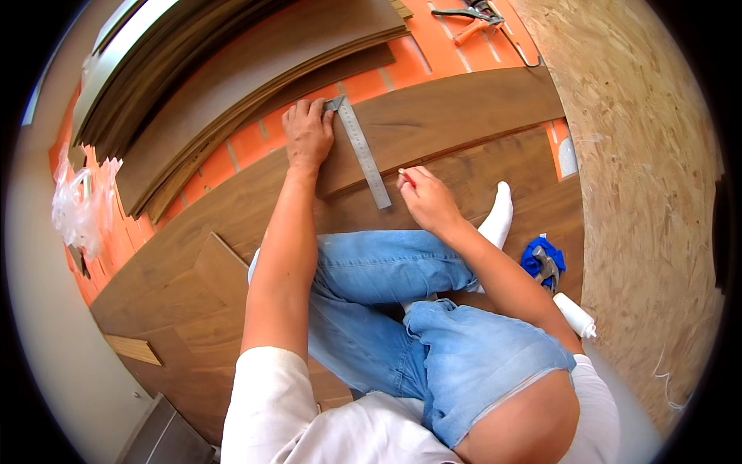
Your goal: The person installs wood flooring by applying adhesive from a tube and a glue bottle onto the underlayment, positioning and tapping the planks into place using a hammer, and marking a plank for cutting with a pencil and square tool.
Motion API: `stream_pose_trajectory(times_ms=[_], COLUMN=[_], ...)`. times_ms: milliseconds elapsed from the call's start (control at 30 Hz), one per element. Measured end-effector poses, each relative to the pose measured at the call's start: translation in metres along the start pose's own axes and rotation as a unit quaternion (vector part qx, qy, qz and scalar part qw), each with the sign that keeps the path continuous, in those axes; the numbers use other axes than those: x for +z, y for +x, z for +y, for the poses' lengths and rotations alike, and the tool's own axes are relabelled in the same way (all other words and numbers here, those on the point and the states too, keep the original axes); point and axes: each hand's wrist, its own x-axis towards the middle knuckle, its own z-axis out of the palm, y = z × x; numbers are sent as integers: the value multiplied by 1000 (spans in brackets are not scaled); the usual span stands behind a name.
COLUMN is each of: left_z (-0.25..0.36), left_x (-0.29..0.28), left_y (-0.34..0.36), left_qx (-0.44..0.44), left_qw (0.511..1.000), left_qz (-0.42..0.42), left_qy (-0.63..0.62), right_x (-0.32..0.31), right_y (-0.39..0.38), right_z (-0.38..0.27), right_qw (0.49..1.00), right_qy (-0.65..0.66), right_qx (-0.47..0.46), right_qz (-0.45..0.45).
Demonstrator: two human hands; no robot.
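My left hand (309,133) presses the stock of a metal try square against the far edge of a loose brown floorboard (456,104). The steel blade of the try square (362,151) runs across that board toward me and overhangs its near edge. To the right of the blade, my right hand (429,199) is closed in a pinch on a short red pencil (408,179). The pencil's tip is close to the board's near edge; whether it touches is too small to tell. Laid brown flooring (510,166) lies under my bent legs.
Orange underlay (239,158) shows beyond the board, with a stack of floorboards (255,69) on it at the far left. Pliers-like tools (471,27) lie at the far right. Near my right arm are a hammer (547,267) on blue cloth and a white bottle (573,315). Chipboard (634,193) covers the right side.
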Motion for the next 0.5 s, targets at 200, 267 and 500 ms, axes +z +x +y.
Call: stream_pose_trajectory(times_ms=[200,267,500], left_z=[23,44,37], left_x=[-37,-61,-179], left_y=[13,16,-33], left_qx=[51,53,-46], left_qw=[998,998,994], left_qz=[18,4,69], left_qy=[21,35,-65], right_x=[24,16,-24], right_y=[0,-2,-11], right_z=[-13,-21,-17], right_qw=[983,995,983], right_qy=[140,78,18], right_qx=[107,53,-88], right_qz=[-59,-2,161])
